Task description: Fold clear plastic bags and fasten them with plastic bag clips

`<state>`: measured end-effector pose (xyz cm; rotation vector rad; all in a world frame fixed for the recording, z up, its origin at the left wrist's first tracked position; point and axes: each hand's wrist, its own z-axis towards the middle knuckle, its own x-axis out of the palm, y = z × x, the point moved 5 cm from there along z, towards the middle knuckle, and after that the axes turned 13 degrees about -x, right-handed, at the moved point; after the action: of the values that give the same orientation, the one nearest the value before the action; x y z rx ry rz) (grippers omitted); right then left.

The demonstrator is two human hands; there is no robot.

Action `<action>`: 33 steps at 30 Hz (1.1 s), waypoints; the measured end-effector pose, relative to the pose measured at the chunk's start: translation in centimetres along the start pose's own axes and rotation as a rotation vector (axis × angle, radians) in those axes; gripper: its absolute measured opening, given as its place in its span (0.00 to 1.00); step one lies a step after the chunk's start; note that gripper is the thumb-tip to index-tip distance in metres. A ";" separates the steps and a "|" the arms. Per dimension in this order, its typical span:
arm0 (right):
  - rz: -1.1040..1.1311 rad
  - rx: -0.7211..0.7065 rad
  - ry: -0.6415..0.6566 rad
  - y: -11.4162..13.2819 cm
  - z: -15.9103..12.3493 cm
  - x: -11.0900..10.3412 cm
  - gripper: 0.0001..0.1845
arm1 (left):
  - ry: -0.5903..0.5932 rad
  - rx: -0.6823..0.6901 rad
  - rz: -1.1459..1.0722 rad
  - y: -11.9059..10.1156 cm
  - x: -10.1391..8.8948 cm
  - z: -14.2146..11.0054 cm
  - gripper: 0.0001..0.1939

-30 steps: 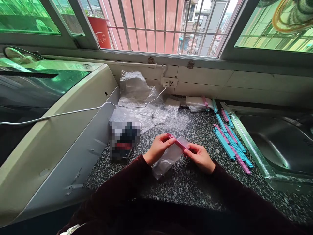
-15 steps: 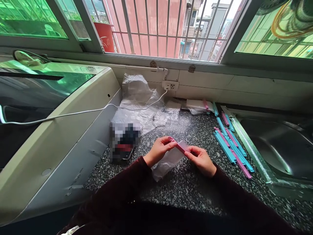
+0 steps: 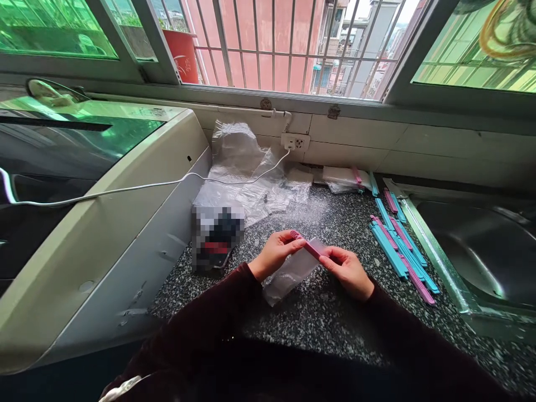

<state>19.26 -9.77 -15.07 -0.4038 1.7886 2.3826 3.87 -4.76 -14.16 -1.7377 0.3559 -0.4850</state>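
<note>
Between my two hands is a pink bag sealing clip, lying across a clear plastic bag. My left hand pinches the clip's upper left end. At its lower right end, the thumb and fingers of my right hand are closed on it. The bag hangs below the clip toward me, just over the speckled counter. To the right of my hands lie several blue clips and pink clips in a loose pile.
A steel sink borders the counter on the right. Plastic sheeting and a pixelated object lie left. Flat bags rest by the wall. A white cable runs from the socket over the washing machine.
The view has shifted slightly. My hands keep nearly the same hold on the pink clip and the bag; little else differs.
</note>
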 end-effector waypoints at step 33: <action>-0.078 -0.069 -0.143 2.0 1.7 -4.0 0.17 | 0.173 -0.287 0.048 1.4 1.4 -0.5 0.19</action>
<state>22.28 -8.56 -11.61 -0.2966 1.6046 2.3606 4.88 -6.20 -15.20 -1.9635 0.6138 -0.5724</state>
